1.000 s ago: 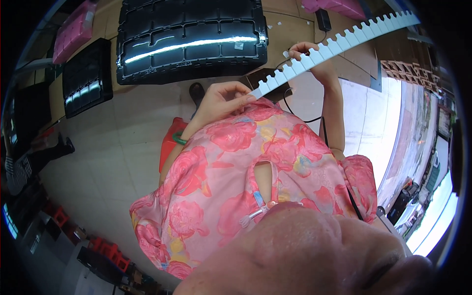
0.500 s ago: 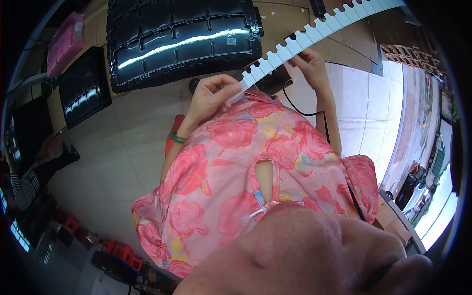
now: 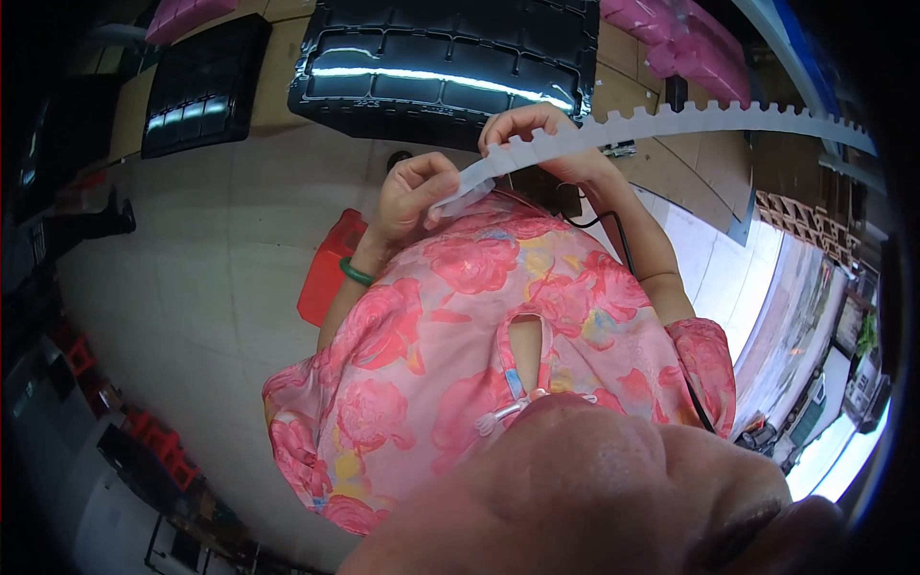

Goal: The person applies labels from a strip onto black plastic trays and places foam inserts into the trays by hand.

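Notched white strip [image 3: 671,125] arcs across the upper middle and upper right of the frame, held at its near end by both hands; the left hand [image 3: 414,196] pinches the strip's tip between thumb and curled fingers, just above the pink floral garment [image 3: 479,345]; the right hand [image 3: 537,139] is closed around the strip a little further along, close beside the left; a green bangle [image 3: 355,273] circles the left wrist; a large black moulded tray [image 3: 450,62] lies at the top centre, a smaller black tray [image 3: 206,81] at the upper left; a red box [image 3: 331,268] sits on the floor left of the left forearm.
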A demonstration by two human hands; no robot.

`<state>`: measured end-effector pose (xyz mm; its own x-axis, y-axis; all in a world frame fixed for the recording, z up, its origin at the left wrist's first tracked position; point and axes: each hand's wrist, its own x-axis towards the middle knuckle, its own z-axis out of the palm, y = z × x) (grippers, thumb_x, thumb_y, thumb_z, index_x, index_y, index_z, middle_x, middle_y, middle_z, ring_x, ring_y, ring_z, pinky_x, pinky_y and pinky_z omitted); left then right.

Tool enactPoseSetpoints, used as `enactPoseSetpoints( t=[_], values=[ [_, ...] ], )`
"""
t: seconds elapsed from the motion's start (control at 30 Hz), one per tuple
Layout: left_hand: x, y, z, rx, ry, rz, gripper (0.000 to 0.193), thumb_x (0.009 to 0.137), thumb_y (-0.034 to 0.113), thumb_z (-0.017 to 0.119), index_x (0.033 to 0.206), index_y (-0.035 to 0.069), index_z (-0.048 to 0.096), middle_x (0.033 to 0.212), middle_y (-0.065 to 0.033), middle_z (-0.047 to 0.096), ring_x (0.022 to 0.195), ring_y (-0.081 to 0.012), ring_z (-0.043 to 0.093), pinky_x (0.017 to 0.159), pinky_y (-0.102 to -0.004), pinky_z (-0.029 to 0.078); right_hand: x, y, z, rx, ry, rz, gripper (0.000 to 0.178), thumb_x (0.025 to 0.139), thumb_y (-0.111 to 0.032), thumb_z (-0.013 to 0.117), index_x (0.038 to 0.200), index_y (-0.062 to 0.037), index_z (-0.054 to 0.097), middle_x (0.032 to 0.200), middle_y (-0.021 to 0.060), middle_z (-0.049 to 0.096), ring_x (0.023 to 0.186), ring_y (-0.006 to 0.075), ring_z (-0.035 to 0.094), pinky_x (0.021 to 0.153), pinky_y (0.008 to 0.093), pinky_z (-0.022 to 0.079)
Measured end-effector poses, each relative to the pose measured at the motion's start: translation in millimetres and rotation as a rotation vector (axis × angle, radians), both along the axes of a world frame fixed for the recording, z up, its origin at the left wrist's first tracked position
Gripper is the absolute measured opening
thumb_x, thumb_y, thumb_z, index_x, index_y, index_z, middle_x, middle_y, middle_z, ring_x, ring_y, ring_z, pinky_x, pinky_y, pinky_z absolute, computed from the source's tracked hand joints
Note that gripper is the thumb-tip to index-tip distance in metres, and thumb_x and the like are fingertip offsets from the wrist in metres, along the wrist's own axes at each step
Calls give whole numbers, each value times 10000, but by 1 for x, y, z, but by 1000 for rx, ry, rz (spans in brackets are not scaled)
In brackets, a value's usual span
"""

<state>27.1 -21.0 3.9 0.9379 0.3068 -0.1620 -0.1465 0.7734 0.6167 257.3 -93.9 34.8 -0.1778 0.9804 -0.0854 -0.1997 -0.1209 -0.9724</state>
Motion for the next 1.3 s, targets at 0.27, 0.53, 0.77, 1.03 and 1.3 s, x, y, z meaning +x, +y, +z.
enactPoseSetpoints(
  t=[0.27, 0.53, 0.77, 1.03, 1.3],
  values=[
    [-24, 0, 19, 146, -5, 145, 109, 862, 108, 673, 813, 24, 624, 710, 1, 601, 500, -5, 453, 463, -141, 344, -29, 140, 24, 342, -819, 17, 266, 818, -287, 721, 904, -36, 713, 774, 67, 663, 704, 142, 621, 677, 251, 498],
    [-5, -7, 17, 204, -26, 82, 101, 880, 113, 658, 861, 15, 648, 771, -10, 625, 541, -9, 484, 486, -135, 387, -47, 171, 24, 281, -1305, 108, 230, 773, -296, 710, 861, -84, 726, 780, 94, 685, 734, 236, 654, 688, 334, 515],
    [1, 1, 22, 215, -7, 15, 120, 882, 136, 663, 857, 21, 640, 769, -7, 624, 545, -8, 479, 486, -138, 386, -55, 164, 26, 348, -1352, 81, 215, 760, -231, 679, 829, -29, 703, 756, 128, 669, 710, 250, 653, 690, 342, 518],
    [7, 7, 27, 209, -2, -39, 129, 881, 142, 667, 855, 21, 631, 760, -6, 615, 545, -7, 474, 501, -137, 386, -24, 162, 35, 253, -1057, 119, 227, 789, -214, 685, 882, -9, 702, 799, 105, 681, 722, 188, 649, 726, 299, 519],
    [11, 2, 26, 170, 12, -72, 133, 882, 144, 668, 862, 20, 624, 746, -4, 607, 537, -6, 470, 499, -140, 376, -17, 137, 40, 288, -961, -21, 205, 836, -210, 683, 902, -17, 700, 796, 82, 674, 743, 155, 645, 753, 267, 516]
  ],
)
